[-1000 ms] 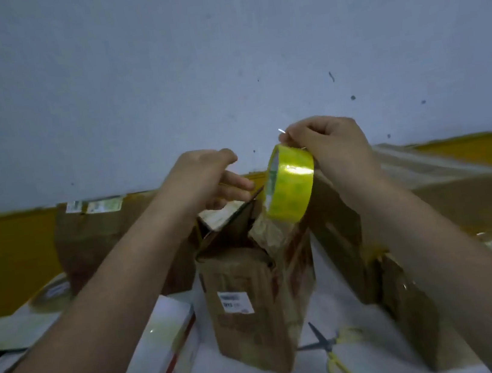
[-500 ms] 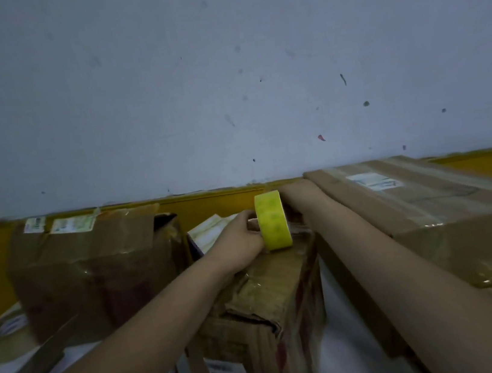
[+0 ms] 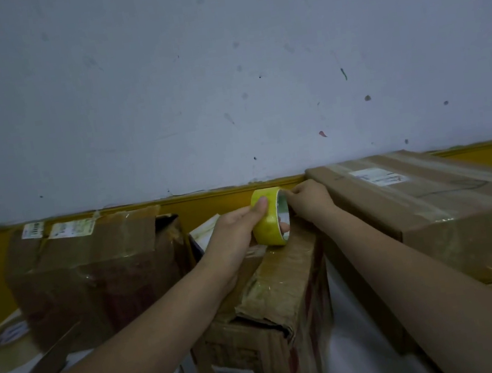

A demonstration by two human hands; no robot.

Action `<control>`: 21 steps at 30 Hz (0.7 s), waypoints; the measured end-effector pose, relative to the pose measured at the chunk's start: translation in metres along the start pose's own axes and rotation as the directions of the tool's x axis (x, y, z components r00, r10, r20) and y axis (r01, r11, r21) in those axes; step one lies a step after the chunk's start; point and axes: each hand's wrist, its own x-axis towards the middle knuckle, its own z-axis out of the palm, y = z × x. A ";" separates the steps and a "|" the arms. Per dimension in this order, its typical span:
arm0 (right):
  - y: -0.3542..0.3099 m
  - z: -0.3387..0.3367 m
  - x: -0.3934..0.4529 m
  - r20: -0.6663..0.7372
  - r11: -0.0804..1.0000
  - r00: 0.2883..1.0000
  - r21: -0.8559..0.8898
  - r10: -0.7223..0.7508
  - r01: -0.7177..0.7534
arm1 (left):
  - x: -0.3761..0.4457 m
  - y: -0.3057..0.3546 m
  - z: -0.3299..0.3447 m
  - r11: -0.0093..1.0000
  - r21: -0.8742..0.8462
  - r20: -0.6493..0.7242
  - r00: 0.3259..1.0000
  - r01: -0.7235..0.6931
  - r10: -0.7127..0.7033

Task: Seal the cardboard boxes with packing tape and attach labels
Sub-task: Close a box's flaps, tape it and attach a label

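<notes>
While hands (image 3: 274,214) hide it, tape end unseen

Left hand (image 3: 238,231) grips yellow tape roll (image 3: 269,217) atop small box (image 3: 283,279) (flaps wrinkled); right hand (image 3: 308,201) pinches its edge

Perhaps a packing room: taped cardboard boxes (image 3: 438,213), scuffed wall (image 3: 223,78).

- One head-worn view looked forward and only slightly down, so the wall (image 3: 223,78) filled the upper half.
- It sat close above the small cardboard box (image 3: 273,302), with both forearms reaching in from the bottom edge towards that box.
</notes>
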 end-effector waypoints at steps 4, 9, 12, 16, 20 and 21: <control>0.007 0.006 0.007 0.041 0.999 0.998 -0.022 0.036 -0.036 | 0.000 -0.001 0.003 0.999 -0.043 -0.082 0.996 -0.029 0.025; 0.013 0.007 0.012 0.073 0.988 0.986 -0.048 0.151 -0.148 | -0.001 0.000 0.003 0.998 -0.047 -0.081 0.996 -0.045 0.041; 0.014 0.007 0.010 0.192 0.961 0.946 -0.142 0.261 -0.236 | -0.002 -0.001 0.005 0.999 -0.039 -0.063 0.997 -0.037 0.035; 0.009 -0.002 0.003 0.368 0.930 0.861 -0.246 0.351 -0.274 | -0.005 0.000 0.008 1.000 -0.016 -0.028 1.000 -0.010 0.009; 0.002 -0.009 0.001 0.425 0.929 0.841 -0.298 0.334 -0.218 | -0.004 0.001 0.010 0.999 -0.038 0.000 1.000 0.023 -0.023; 0.003 -0.010 0.000 0.407 0.935 0.866 -0.312 0.291 -0.167 | -0.004 0.001 0.010 0.999 -0.042 0.007 0.999 0.033 -0.032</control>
